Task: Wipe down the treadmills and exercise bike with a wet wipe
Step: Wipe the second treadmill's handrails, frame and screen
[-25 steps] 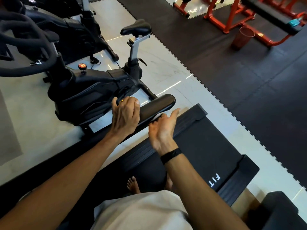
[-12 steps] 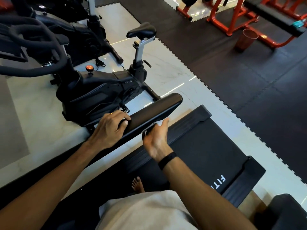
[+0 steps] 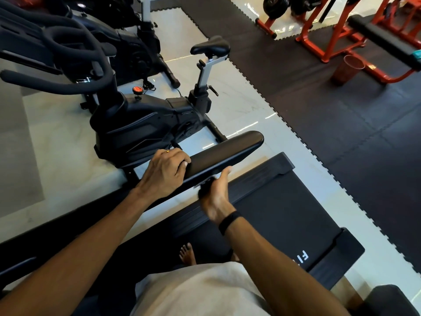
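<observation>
- Left hand (image 3: pixel 166 171), centre of frame, lies on top of the long black padded treadmill handrail (image 3: pixel 224 151); fingers curled over its near end, gripping it.
- Right hand (image 3: pixel 215 192), just right of centre, is under the rail's lower edge, palm up; thumb tip touches the rail edge. Fingers blurred and dark; cannot tell how far they curl or if they hold anything.
- Wet wipe: cannot make one out; only a dark blur at the right-hand fingers.
- Black band on the right wrist (image 3: pixel 229 222).
- Black treadmill belt deck (image 3: pixel 284 201) runs lower centre to lower right, white lettering near its end; a bare foot (image 3: pixel 188 254) stands on it at bottom centre.
- Black exercise bike (image 3: pixel 145 124) sits left of centre on pale tile floor (image 3: pixel 241 96), just beyond the handrail; black saddle upper centre, curved black handlebars upper left, orange knob on the frame.
- Second black bike behind it, top left.
- Dark interlocking rubber floor mat (image 3: pixel 341 124) fills the right side.
- Red steel bench frame (image 3: pixel 319 39) with black pad, top right; a reddish translucent tumbler (image 3: pixel 347 69) stands on the mat beside it.
</observation>
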